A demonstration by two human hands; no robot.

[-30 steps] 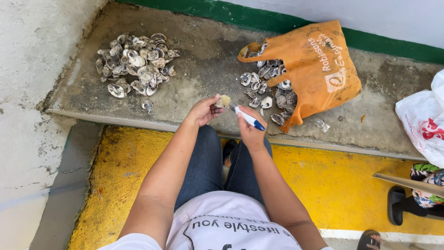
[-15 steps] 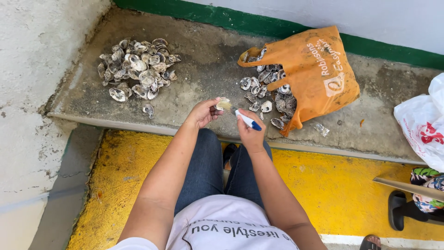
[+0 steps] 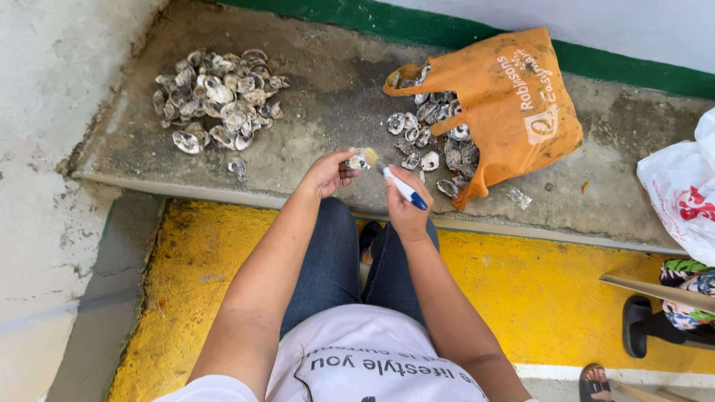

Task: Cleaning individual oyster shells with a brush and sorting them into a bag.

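Concrete ledge [image 3: 313, 141]: left hand [image 3: 328, 175] grips shell [image 3: 357, 160], right hand [image 3: 406, 212] brush [image 3: 391, 177]

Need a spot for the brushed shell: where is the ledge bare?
Bare concrete lies between the shell pile and the orange bag, ahead of the left hand. Shells crowd the bag's mouth.

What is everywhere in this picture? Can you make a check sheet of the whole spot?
Surface: grey concrete step, dirty; yellow painted floor below.
Job's things: one shell in the left hand; brush with blue-and-white handle in the right hand, bristles at the shell.
Clutter: shell pile on the left; orange bag spilling more shells; white plastic bag.
Hands: both gripping.
Cables: nothing seen.
Surroundings: green-edged wall; another person's sandalled feet at right.
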